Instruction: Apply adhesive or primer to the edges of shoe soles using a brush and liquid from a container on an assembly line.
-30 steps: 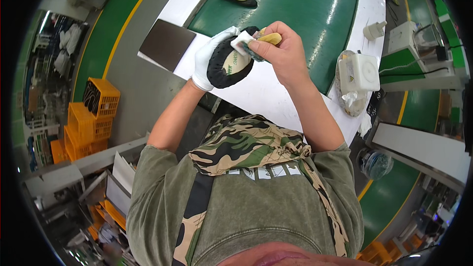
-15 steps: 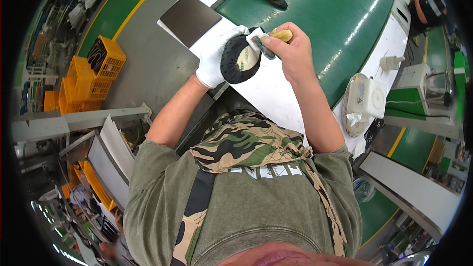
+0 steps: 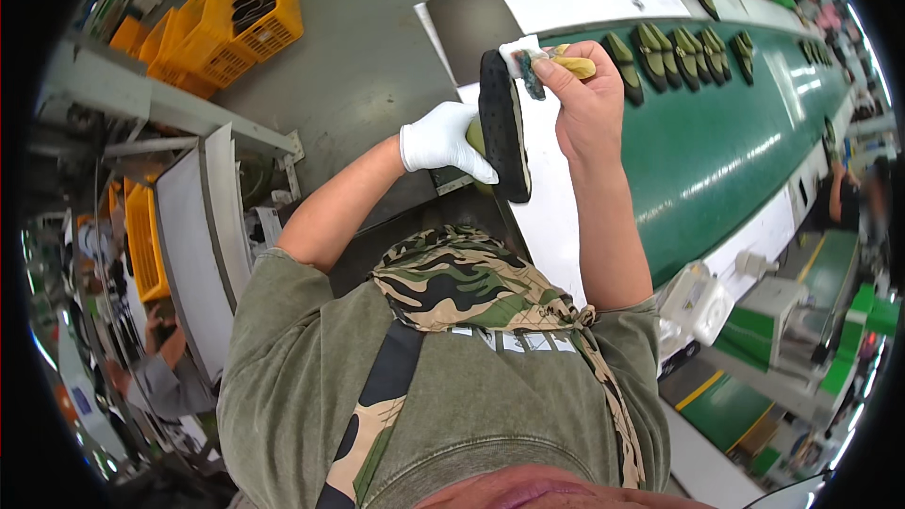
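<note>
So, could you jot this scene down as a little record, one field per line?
Left grip: white-gloved, holding the shoe
Right grip: bare, pinching the pad
Held shoe: black fabric shoe, pale sole edge facing right
Held pad: soft white-and-dark pad at the shoe's upper end; contact unclear
Also in right grip: small yellow piece, kind unclear
Work surface: long, smooth green surface bearing black shoes with olive-green insides
Left, on floor: yellow-orange plastic crates
</note>
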`<state>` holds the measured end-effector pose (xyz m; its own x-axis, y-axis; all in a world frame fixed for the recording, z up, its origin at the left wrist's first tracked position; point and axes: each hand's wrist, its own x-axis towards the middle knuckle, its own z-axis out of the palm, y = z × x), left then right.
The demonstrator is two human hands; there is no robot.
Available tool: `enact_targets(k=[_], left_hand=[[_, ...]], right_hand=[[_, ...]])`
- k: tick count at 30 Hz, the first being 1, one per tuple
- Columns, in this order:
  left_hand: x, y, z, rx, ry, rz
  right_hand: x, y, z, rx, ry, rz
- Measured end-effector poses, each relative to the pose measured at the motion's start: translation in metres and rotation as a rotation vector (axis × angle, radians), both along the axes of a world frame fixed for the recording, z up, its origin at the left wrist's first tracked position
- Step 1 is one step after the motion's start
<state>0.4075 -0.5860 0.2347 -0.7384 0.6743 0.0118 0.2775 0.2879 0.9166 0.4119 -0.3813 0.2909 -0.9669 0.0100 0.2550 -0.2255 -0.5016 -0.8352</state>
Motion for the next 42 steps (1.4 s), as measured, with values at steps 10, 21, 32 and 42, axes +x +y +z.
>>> enact_targets(k=[10,21,32,42], left_hand=[[0.012,-0.124,-0.034,0.615,-0.734,0.168],[0.032,-0.191,-0.05,1.022,-0.801,0.289],[0.035,-0.217,-0.074,1.187,-0.813,0.45],[0.025,-0.225,-0.087,1.386,-0.864,0.424]], right_hand=[[-0.059,-0.104,-0.02,0.179,0.1,0.386],[-0.072,-0.197,-0.038,0.295,0.148,0.472],[-0.059,-0.195,-0.04,0.392,-0.005,0.938],[-0.051,-0.19,-0.05,0.43,0.07,0.799]])
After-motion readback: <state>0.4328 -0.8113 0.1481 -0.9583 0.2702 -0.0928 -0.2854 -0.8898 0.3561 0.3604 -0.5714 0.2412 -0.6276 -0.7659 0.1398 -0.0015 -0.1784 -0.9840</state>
